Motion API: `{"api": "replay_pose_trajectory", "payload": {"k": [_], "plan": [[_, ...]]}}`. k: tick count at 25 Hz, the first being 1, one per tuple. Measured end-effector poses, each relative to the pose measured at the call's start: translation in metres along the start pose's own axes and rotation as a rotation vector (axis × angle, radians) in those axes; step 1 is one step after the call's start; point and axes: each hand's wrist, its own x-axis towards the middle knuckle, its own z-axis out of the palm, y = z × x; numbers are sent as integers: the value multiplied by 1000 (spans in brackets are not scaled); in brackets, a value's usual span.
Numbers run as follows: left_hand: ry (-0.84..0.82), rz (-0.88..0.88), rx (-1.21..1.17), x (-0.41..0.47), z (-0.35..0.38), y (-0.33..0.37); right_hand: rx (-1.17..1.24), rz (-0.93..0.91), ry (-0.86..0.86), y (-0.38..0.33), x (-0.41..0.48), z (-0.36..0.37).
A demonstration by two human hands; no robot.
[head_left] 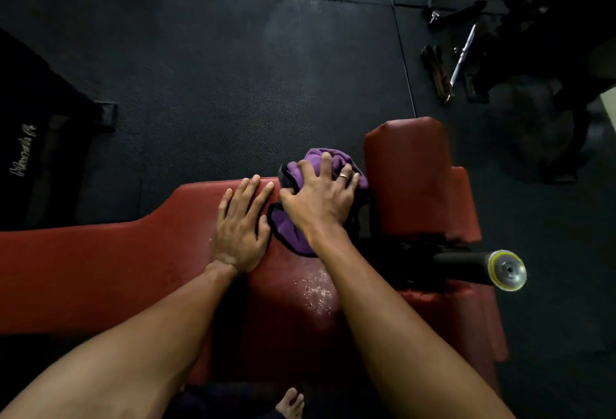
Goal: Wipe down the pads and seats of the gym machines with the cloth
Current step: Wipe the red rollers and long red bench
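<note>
1. A long red padded vinyl bench seat (100, 268) runs across the near part of the scene from the left edge to right of centre.
2. The crumpled purple cloth (290, 232) with dark edging lies bunched on the far right end of this seat, just beside a red upholstered roller pad (406, 178) that stands to its right.
3. The right hand (320, 200) sits on top of the cloth, its fingers spread and curved down over the wad, clutching and pressing it; a ring (343, 176) shows on one finger.
4. The left hand (241, 225) lies flat on the seat just left of the cloth, fingers straight and released, holding nothing.
5. A patch of wet droplets (316, 288) glistens on the seat near the right forearm.
6. A black bar with a yellow-ringed metal end cap (506, 270) sticks out to the right, near the roller pad.
7. Dark textured rubber floor mats (233, 69) cover the far ground.
8. Metal cable handles and bars (463, 52) lie on the floor at the far right.
9. A bare foot (290, 402) shows at the near edge.
</note>
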Motion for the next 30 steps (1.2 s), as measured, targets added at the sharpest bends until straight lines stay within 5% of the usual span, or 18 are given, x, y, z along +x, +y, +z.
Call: {"api": "replay_pose_trajectory", "payload": {"k": [8,16,23,30], "plan": [[0,-1,28,-5,1,3,164,-428,294,73,-131,33],[86,-100,-172,-60,-11,15,154,-62,99,28,-86,16],[20,-105,-168,-121,-18,24,81,-406,238,85,-216,50],[-51,-119,-78,-152,-16,36,72,-181,210,68,-176,36]]}}
